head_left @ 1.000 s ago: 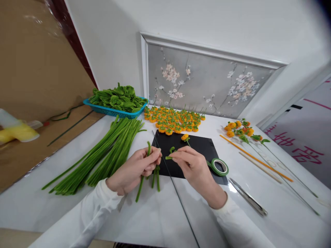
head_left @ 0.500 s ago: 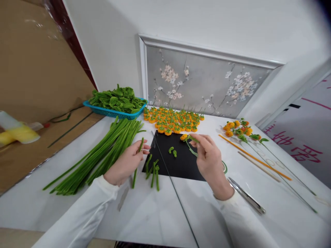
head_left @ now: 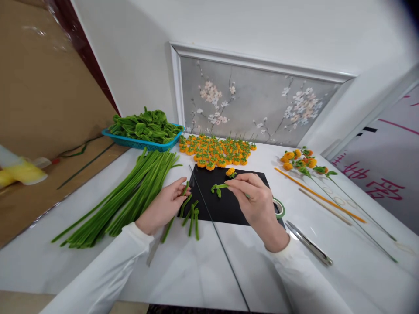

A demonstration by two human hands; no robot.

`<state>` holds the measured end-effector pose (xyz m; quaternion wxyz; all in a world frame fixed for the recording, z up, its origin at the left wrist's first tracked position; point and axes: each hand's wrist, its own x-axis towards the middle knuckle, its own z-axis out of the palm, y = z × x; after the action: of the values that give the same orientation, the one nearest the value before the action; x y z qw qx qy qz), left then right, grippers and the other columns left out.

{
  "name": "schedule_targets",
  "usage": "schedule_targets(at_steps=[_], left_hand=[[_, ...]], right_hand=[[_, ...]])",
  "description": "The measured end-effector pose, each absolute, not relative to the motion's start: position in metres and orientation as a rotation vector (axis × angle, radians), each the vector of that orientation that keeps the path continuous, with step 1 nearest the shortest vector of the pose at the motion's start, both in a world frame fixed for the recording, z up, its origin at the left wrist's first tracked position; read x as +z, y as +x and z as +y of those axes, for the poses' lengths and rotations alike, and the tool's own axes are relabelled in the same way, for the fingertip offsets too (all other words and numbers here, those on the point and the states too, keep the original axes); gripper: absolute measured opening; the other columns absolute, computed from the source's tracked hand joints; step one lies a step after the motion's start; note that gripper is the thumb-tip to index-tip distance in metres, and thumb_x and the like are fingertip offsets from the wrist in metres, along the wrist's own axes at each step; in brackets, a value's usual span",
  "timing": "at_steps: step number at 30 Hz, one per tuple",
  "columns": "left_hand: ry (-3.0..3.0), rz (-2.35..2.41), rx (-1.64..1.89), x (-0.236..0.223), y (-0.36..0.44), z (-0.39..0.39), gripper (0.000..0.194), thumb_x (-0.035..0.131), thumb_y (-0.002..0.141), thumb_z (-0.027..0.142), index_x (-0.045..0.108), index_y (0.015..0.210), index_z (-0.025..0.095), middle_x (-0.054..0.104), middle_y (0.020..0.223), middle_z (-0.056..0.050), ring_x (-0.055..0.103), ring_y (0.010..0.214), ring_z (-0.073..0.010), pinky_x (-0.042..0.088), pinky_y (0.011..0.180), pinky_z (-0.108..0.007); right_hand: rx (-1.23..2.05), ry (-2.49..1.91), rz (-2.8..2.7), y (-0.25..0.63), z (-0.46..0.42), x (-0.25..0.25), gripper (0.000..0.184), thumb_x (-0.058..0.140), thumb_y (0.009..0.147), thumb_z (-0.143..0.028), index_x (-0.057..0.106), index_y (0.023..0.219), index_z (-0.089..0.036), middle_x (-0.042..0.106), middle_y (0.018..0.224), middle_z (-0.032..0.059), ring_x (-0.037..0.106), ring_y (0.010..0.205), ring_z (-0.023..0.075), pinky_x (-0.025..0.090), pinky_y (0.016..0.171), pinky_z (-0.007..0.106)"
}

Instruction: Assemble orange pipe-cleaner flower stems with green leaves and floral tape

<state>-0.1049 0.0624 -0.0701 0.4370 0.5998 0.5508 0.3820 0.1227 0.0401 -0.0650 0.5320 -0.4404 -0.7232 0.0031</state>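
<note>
- Short green piece [head_left: 222, 186]: above the black mat [head_left: 225, 211], its far end by two small curled green bits
- Right hand [head_left: 253, 203]: fingers pinched together on that piece
- Left hand [head_left: 165, 205]: fingers curled around a longer green strip [head_left: 168, 230]
- Orange flower [head_left: 230, 172]: at the mat's far edge
- Green stem bundle [head_left: 127, 196]: on the surface, left of both hands

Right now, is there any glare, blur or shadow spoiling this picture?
In the head view, the right hand and its green strip look fairly clear; in the same view, pale sheen lies on the table, a soft shadow greys the wall left of the frame, and the upper right corner is dark.
</note>
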Motion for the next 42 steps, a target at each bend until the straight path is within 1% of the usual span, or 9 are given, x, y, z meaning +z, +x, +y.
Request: schedule_targets(at_steps=[7, 9, 12, 14, 17, 23, 32, 36, 42], left_hand=[[1.619, 1.374, 1.107, -0.069, -0.098, 0.061, 0.047, 0.053, 0.076, 0.024, 0.051, 0.122, 0.015, 0.050, 0.135, -0.013, 0.048, 0.122, -0.0245, 0.034, 0.105, -0.039], [1.642, 1.361, 1.191, -0.065, -0.096, 0.059, 0.039, 0.054, 0.080, 0.030, 0.055, 0.116, 0.016, 0.056, 0.127, -0.011, 0.054, 0.113, -0.0229, 0.040, 0.098, -0.036], [1.584, 1.254, 1.072, -0.057, -0.093, 0.053, 0.030, 0.053, 0.084, 0.038, 0.060, 0.104, 0.017, 0.066, 0.097, -0.007, 0.062, 0.085, -0.0185, 0.050, 0.071, -0.028], [1.543, 1.144, 0.869, -0.053, -0.091, 0.047, 0.027, 0.053, 0.084, 0.040, 0.064, 0.093, 0.017, 0.065, 0.076, -0.003, 0.059, 0.067, -0.0142, 0.045, 0.056, -0.023], [1.468, 1.021, 0.661, -0.051, -0.089, 0.042, 0.023, 0.060, 0.082, 0.037, 0.064, 0.077, 0.015, 0.057, 0.060, 0.002, 0.049, 0.052, -0.0085, 0.038, 0.049, -0.020], [1.210, 0.945, 0.575, -0.049, -0.091, 0.040, 0.019, 0.068, 0.076, 0.031, 0.064, 0.076, 0.013, 0.059, 0.069, 0.001, 0.050, 0.055, -0.0057, 0.039, 0.052, -0.018], [1.056, 0.880, 0.584, -0.050, -0.093, 0.040, 0.017, 0.073, 0.072, 0.029, 0.064, 0.075, 0.015, 0.062, 0.069, 0.000, 0.051, 0.051, -0.0053, 0.036, 0.046, -0.016], [0.991, 0.880, 0.596, -0.049, -0.093, 0.040, 0.017, 0.074, 0.070, 0.026, 0.063, 0.077, 0.015, 0.065, 0.070, -0.002, 0.054, 0.050, -0.0061, 0.035, 0.043, -0.015], [0.981, 0.851, 0.590, -0.051, -0.094, 0.040, 0.015, 0.072, 0.073, 0.024, 0.063, 0.081, 0.015, 0.068, 0.072, -0.003, 0.056, 0.052, -0.0066, 0.037, 0.043, -0.014]], right_hand=[[0.052, -0.981, -1.995, 0.107, 0.037, -0.079, 0.032, 0.046, 0.088, -0.006, 0.072, 0.097, -0.023, 0.064, 0.089, 0.0053, 0.059, 0.080, 0.0155, 0.052, 0.070, 0.027], [0.010, -0.978, -2.031, 0.105, 0.036, -0.079, 0.034, 0.045, 0.087, -0.003, 0.071, 0.097, -0.022, 0.066, 0.090, 0.0052, 0.058, 0.080, 0.0163, 0.052, 0.072, 0.028], [-0.021, -0.974, -2.037, 0.104, 0.034, -0.076, 0.031, 0.045, 0.087, -0.003, 0.070, 0.096, -0.020, 0.067, 0.091, 0.0057, 0.057, 0.082, 0.0176, 0.051, 0.073, 0.030], [-0.033, -0.941, -2.059, 0.103, 0.033, -0.074, 0.030, 0.044, 0.089, -0.006, 0.070, 0.095, -0.020, 0.067, 0.090, 0.0060, 0.056, 0.084, 0.0181, 0.051, 0.073, 0.031], [-0.042, -0.893, -2.064, 0.100, 0.032, -0.073, 0.029, 0.043, 0.091, -0.008, 0.069, 0.095, -0.020, 0.067, 0.090, 0.0061, 0.056, 0.083, 0.0180, 0.050, 0.073, 0.031], [-0.023, -0.847, -2.014, 0.101, 0.033, -0.075, 0.028, 0.045, 0.091, -0.010, 0.068, 0.102, -0.020, 0.067, 0.103, 0.0065, 0.058, 0.095, 0.0180, 0.052, 0.083, 0.034], [0.065, -0.871, -1.895, 0.105, 0.034, -0.075, 0.032, 0.045, 0.091, -0.010, 0.064, 0.113, -0.023, 0.066, 0.107, 0.0063, 0.061, 0.097, 0.0170, 0.054, 0.085, 0.032], [0.090, -0.904, -1.855, 0.103, 0.033, -0.074, 0.036, 0.046, 0.091, -0.011, 0.057, 0.122, -0.024, 0.061, 0.115, 0.0075, 0.058, 0.107, 0.0175, 0.050, 0.095, 0.032], [0.102, -0.873, -1.892, 0.102, 0.031, -0.075, 0.030, 0.046, 0.091, -0.011, 0.063, 0.113, -0.022, 0.060, 0.114, 0.0092, 0.059, 0.103, 0.0175, 0.053, 0.089, 0.032]])
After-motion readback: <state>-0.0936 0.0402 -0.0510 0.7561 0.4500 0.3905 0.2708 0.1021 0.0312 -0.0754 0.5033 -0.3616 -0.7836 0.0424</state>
